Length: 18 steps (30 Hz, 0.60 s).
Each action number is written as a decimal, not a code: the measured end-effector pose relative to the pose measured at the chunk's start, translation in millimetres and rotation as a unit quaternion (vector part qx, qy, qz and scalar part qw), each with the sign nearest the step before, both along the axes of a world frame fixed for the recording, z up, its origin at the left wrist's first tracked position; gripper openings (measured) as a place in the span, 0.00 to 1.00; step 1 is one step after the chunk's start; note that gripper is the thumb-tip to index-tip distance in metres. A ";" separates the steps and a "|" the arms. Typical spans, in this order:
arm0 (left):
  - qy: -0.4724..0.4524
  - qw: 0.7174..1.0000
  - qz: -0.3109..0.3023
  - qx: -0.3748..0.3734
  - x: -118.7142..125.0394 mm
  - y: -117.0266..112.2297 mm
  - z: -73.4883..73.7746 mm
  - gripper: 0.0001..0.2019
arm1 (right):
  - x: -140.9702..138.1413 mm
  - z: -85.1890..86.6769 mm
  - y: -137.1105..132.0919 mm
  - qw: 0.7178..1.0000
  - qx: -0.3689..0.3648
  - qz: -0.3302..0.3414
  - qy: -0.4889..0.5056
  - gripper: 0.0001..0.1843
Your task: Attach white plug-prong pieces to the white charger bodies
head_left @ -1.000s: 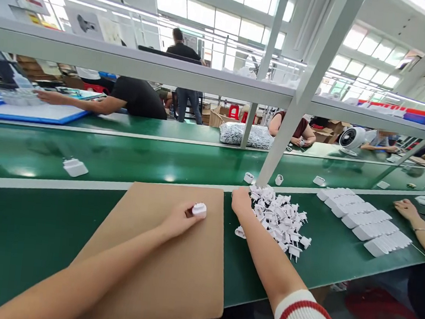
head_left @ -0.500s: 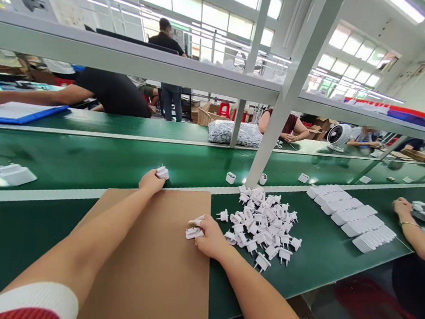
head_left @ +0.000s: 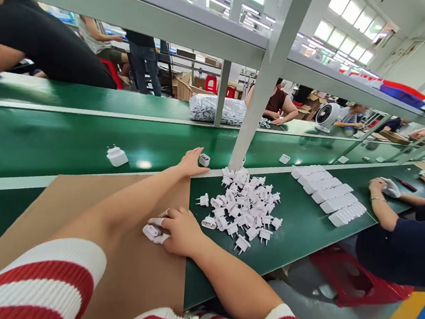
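Note:
My left hand (head_left: pixel 192 163) reaches over the edge of the green belt with its fingers apart. Thumb and fingers are around a white charger housing (head_left: pixel 204 160), whose open end faces me; whether they touch it I cannot tell. My right hand (head_left: pixel 185 232), with white covers on some fingertips, grips a white plug piece (head_left: pixel 151 232) low over the cardboard sheet (head_left: pixel 130 267). Right of that hand lies a heap of white plug pieces with pins (head_left: pixel 243 205). On the belt to the left stands a white charger (head_left: pixel 117 157), its pins upward.
A grey post (head_left: pixel 255 103) rises behind the heap and carries a shelf beam (head_left: pixel 136 16). Rows of white housings (head_left: pixel 329 193) lie to the right, near a co-worker's hands (head_left: pixel 382 187). Another housing (head_left: pixel 284 159) is farther along the belt (head_left: pixel 67 140).
My left hand has let go of the white charger, which now stands on the belt, and has moved right to another housing. My right hand still holds the plug piece. The view has shifted.

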<state>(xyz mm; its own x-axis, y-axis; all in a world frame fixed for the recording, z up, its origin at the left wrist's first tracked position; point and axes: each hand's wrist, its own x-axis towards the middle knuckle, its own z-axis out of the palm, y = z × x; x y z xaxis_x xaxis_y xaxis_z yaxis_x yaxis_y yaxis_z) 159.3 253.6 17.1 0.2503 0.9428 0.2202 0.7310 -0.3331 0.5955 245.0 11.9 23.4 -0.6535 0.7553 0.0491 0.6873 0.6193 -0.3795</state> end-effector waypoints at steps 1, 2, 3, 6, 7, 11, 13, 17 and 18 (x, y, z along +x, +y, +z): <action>-0.002 1.000 0.007 -0.017 8.6 2.1 -0.1 0.42 | -0.7 -1.9 0.0 1.000 0.001 0.009 0.000 0.20; -0.005 0.999 0.020 -0.033 14.4 2.9 0.5 0.40 | -1.5 -3.5 -0.1 1.000 0.001 0.020 -0.001 0.20; -0.009 0.998 0.034 -0.046 17.4 2.4 1.8 0.37 | -2.5 -4.7 -0.5 1.000 -0.001 0.031 -0.003 0.22; -0.027 0.996 0.054 -0.060 9.8 -9.0 8.4 0.29 | -5.9 -6.5 -2.6 0.998 -0.011 0.060 0.005 0.26; -0.035 0.996 0.053 -0.057 2.0 -16.5 10.9 0.28 | -7.0 -6.6 -3.3 0.998 -0.021 0.063 0.018 0.27; -0.075 0.995 0.059 -0.035 -51.6 -64.8 17.1 0.29 | -7.8 -5.1 -2.1 0.985 -0.118 0.047 0.120 0.33; -0.095 0.992 0.076 -0.029 -85.3 -98.9 17.8 0.32 | -5.4 -3.2 1.3 0.971 -0.172 0.021 0.164 0.32; -0.130 0.984 0.121 -0.031 -142.3 -173.9 15.2 0.32 | 1.8 3.0 4.2 0.956 -0.233 -0.024 0.174 0.27; -0.135 0.981 0.132 -0.034 -151.8 -190.5 13.5 0.32 | 3.1 4.5 3.1 0.954 -0.241 -0.018 0.178 0.29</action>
